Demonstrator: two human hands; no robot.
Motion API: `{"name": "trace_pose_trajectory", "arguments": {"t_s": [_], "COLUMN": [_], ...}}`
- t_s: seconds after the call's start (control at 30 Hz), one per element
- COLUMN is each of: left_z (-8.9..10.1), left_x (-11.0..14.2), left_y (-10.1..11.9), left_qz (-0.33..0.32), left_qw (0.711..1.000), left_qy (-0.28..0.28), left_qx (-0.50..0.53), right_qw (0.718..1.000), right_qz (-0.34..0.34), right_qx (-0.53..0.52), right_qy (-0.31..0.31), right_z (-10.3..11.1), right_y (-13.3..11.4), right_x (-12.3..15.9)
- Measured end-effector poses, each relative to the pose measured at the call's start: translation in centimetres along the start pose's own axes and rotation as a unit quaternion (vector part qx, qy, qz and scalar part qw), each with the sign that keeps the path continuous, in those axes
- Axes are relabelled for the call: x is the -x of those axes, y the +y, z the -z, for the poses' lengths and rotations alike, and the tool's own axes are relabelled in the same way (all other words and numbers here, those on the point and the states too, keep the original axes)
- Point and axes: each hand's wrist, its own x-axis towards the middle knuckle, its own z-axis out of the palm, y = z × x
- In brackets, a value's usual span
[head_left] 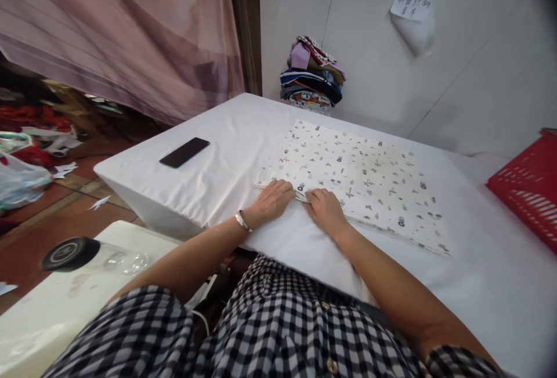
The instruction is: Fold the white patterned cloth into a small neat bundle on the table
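Observation:
A folded cream cloth with small scattered prints lies flat on the white-covered table. At its near edge, where several layers show, both of my hands work close together. My left hand, with a bracelet at the wrist, is closed on that edge, its fingers curled over the top. A short gap to the right, my right hand pinches the same edge. Between them the layers bunch up slightly. Both thumbs are mostly hidden.
A black phone rests on the table's left part. Folded clothes are stacked by the wall, and a red plastic basket stands at the right. Left of me, a clear bottle with a black lid lies on a pale surface.

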Motion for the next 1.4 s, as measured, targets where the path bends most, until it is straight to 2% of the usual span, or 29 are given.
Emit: {"name": "trace_pose_trajectory", "arguments": {"t_s": [0.27, 0.43, 0.8, 1.0, 1.4], "left_z": [0.0, 0.3, 0.5, 0.7, 0.0], "left_x": [0.0, 0.4, 0.4, 1.0, 1.4], "left_y": [0.0, -0.2, -0.2, -0.8, -1.9], "left_qz": [0.019, 0.015, 0.036, 0.025, -0.029], "left_qw": [0.999, 0.998, 0.999, 0.999, 0.998], "left_qy": [0.010, 0.016, 0.002, 0.014, 0.048], "left_qx": [0.029, 0.051, -0.020, -0.024, -0.011], "right_qw": [1.000, 1.000, 0.999, 1.000, 1.000], "right_qz": [-0.001, -0.003, -0.006, -0.009, -0.008], "right_qx": [0.011, -0.011, -0.033, -0.015, 0.004], "right_qy": [-0.020, -0.009, -0.006, -0.022, -0.017], "right_z": [-0.5, -0.5, -0.2, 0.0, 0.2], "right_y": [0.0, 0.2, 0.2, 0.0, -0.3], "right_x": [-0.2, -0.2, -0.3, -0.3, -0.2]}}
